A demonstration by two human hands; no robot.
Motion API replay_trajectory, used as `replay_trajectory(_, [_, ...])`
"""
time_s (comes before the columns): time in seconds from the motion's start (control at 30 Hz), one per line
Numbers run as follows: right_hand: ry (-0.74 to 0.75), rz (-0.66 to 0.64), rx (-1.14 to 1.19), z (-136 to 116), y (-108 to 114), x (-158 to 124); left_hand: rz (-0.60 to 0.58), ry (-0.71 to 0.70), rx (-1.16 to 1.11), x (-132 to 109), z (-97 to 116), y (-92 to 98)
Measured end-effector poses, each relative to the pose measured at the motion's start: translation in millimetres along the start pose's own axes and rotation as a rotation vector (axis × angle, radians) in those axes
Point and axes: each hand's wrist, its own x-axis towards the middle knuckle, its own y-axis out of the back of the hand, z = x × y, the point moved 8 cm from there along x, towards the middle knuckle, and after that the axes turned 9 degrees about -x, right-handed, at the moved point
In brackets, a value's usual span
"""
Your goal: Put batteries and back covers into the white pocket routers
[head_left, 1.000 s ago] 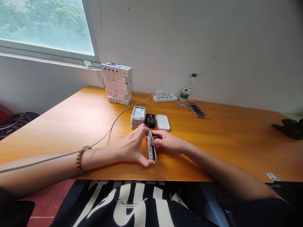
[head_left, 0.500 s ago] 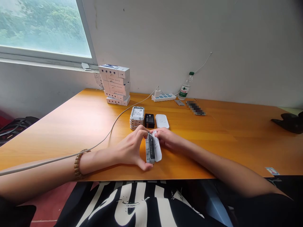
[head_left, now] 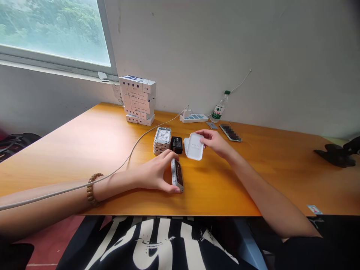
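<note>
Between thumb and fingers, my left hand [head_left: 161, 173] grips a small white device with a black battery [head_left: 177, 173] showing in its uncovered side; it is tilted on edge near the table's front. My right hand [head_left: 214, 141] pinches a thin white back cover [head_left: 195, 147] by its right edge. That cover is held up in front of a stack of white covers [head_left: 186, 145], which it partly hides. Left of these stand a stack of black batteries [head_left: 176, 144] and a stack of open white device bodies [head_left: 162, 140].
White boxes [head_left: 139, 100] are piled at the back left by the wall. A power strip [head_left: 194, 118], a water bottle [head_left: 219, 107] and a phone [head_left: 230, 132] lie or stand along the back. A pale cable [head_left: 132, 150] crosses above my left forearm.
The white cover has come away from the device in my right hand, moving up and right toward the cover stack. My left hand still holds the device, with its battery now uncovered.
</note>
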Motion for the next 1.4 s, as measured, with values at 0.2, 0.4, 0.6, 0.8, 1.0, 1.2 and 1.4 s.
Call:
replay_trajectory(0.2, [-0.073, 0.181, 0.018, 47, 3, 29, -0.075, -0.047, 0.03, 1, -2, -5.1])
replay_trajectory(0.4, [-0.005, 0.18, -0.149, 52, -13, 40, -0.123, -0.097, 0.056, 3, -9, -9.6])
replay_trajectory(0.6, [0.092, 0.255, -0.389, 36, -2, 30, -0.121, -0.114, 0.059, 3, -8, -7.8])
replay_trajectory(0.8, [0.102, -0.116, -0.462, 46, -16, 23, -0.139, -0.117, 0.052, 3, -8, -7.9])
replay_trajectory(1.0, [0.045, -0.252, -0.376, 53, -27, 20, -0.159, -0.116, 0.06, 3, -10, -7.9])
replay_trajectory(1.2, [0.326, -0.026, -0.43, -6, -22, 1, -0.101, -0.032, 0.024, 4, -20, -6.9])
replay_trajectory(1.4, [0.46, -0.289, -0.479, -53, -75, -48, -0.02, -0.031, -0.054, 4, -24, -7.5])
